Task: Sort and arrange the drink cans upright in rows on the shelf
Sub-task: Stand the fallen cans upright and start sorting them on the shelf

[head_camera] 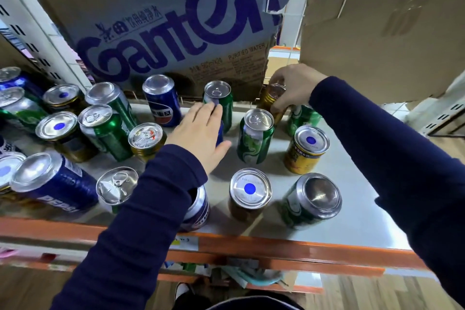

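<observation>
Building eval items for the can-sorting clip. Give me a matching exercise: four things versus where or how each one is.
Things:
1. right hand
2. left hand
3. yellow can
4. front-right green can

States:
A. base up, near the shelf's front edge
B. on a blue can
C. blue dot on its lid
D. grips a gold can at the back

Pairs: 1-D, 2-B, 3-C, 4-A
</observation>
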Demonstrator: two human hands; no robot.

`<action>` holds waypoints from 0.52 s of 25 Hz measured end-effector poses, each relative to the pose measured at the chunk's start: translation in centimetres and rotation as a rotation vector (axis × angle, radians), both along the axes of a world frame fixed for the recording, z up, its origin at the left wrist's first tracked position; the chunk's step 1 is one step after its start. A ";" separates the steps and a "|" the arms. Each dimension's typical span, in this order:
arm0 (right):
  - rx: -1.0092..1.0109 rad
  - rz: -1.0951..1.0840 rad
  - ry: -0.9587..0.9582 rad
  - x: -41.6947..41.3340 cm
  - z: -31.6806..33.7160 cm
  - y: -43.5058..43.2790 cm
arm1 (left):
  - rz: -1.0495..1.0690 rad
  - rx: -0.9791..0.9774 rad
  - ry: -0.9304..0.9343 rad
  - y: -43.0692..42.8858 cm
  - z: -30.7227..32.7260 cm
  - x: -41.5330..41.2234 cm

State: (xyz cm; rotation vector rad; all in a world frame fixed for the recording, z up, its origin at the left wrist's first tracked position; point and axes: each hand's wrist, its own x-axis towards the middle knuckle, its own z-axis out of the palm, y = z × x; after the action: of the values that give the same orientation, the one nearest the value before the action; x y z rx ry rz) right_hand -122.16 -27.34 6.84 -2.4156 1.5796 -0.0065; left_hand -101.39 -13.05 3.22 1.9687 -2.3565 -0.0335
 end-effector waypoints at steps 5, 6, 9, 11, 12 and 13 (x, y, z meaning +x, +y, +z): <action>-0.049 -0.031 0.005 -0.2 -2.0 0.6 | 0.001 -0.016 0.033 0.4 0.1 -0.1; -0.043 -0.025 -0.004 -0.3 -1.9 0.8 | -0.002 -0.023 0.035 0.4 0.1 -0.1; -0.072 0.003 -0.045 -0.9 -0.6 2.0 | -0.005 -0.030 0.030 0.3 0.1 -0.2; -0.163 0.023 -0.085 -1.2 0.4 3.3 | -0.014 -0.019 0.019 0.4 0.3 -0.1; -0.199 0.034 -0.109 -1.2 0.8 4.1 | -0.024 -0.002 0.021 0.3 0.4 0.1; -0.223 0.053 -0.134 -1.1 1.2 4.8 | -0.035 0.023 0.027 0.1 0.7 0.4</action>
State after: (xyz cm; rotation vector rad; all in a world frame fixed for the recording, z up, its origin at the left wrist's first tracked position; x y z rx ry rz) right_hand -123.30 -22.55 8.01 -2.5613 1.5258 -0.3452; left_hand -101.03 -12.94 3.91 1.9244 -2.3837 -0.0892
